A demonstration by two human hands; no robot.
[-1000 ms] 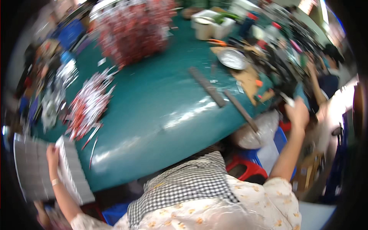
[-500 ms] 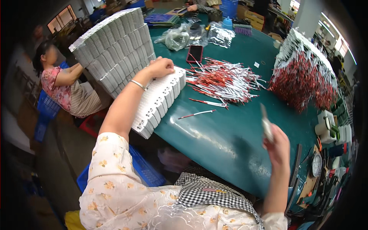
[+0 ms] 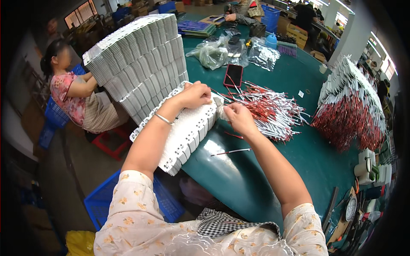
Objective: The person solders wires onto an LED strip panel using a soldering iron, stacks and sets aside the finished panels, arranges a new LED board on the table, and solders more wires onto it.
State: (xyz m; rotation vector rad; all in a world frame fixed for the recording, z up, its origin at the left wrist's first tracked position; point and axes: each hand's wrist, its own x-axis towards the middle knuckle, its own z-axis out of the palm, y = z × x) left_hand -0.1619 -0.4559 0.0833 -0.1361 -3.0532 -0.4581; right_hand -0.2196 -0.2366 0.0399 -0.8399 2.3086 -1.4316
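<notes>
A long row of white card-like pieces (image 3: 184, 135) with small dark marks lies at the table's left edge. My left hand (image 3: 195, 94) rests on its far end, fingers curled down and closed; what lies under the fingertips is hidden. Beside that end, my right hand (image 3: 240, 118) pinches a small crumpled whitish piece (image 3: 221, 109) against the row. Just beyond my right hand spreads a loose pile of thin red-and-white sticks (image 3: 273, 113). One separate stick (image 3: 230, 152) lies nearer me on the green table (image 3: 273, 166).
Tall stacked white cards (image 3: 141, 57) rise at the left, with a seated person (image 3: 70, 89) beyond. A phone (image 3: 233, 76) and plastic bags (image 3: 213, 53) lie farther back. At right stand a heap of red-tipped white sticks (image 3: 350, 106) and several tools (image 3: 351, 207).
My right hand has swung left from over the open table to the end of the white row, bringing the whitish piece. My left hand stays on the row. The view has shifted slightly.
</notes>
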